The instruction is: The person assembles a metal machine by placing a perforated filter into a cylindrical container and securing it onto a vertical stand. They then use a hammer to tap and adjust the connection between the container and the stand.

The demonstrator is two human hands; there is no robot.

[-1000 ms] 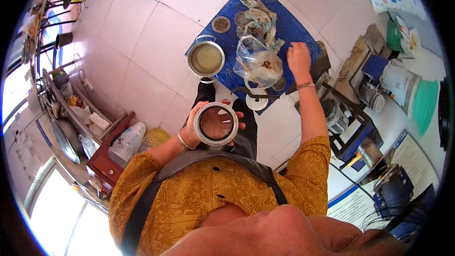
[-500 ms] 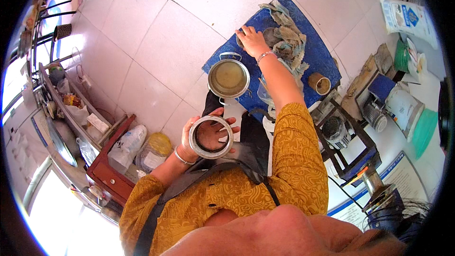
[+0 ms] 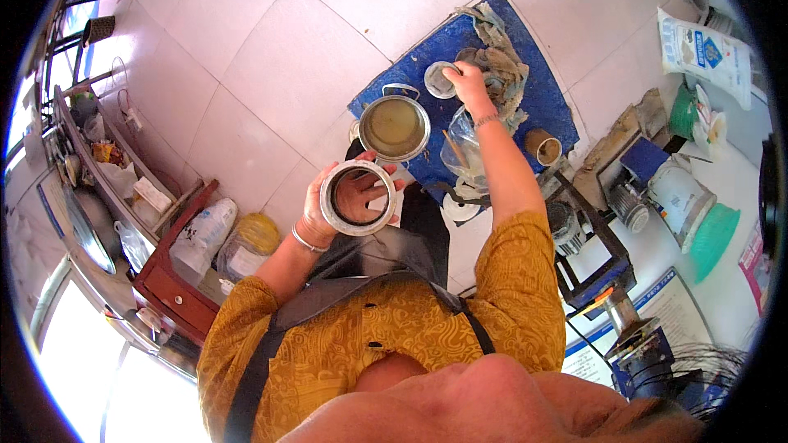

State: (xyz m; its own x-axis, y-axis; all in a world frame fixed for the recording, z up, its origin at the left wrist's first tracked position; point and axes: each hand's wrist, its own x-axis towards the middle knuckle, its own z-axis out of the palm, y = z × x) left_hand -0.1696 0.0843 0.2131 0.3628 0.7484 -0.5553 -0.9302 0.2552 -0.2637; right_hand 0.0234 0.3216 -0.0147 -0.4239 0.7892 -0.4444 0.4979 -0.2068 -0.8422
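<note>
My left hand holds up a wide grey metal ring, its fingers spread behind the opening and showing through it. In my right hand a pale grey round disc is gripped by its right edge, above a blue mat. Just beyond the ring, at the mat's left edge, stands a two-handled metal pot with cloudy yellowish liquid inside. Crumpled, dirty rags lie on the mat beside my right hand. A darker round piece shows partly between the disc and the rags.
On the mat are a clear plastic bag and a brown cylindrical container. A black metal frame stands at my right, near a white sack. A reddish-brown wooden box is at my left.
My right hand has moved right and slightly nearer, and the disc, mostly hidden before, now shows in its grip. My left hand has raised the ring slightly away from me.
</note>
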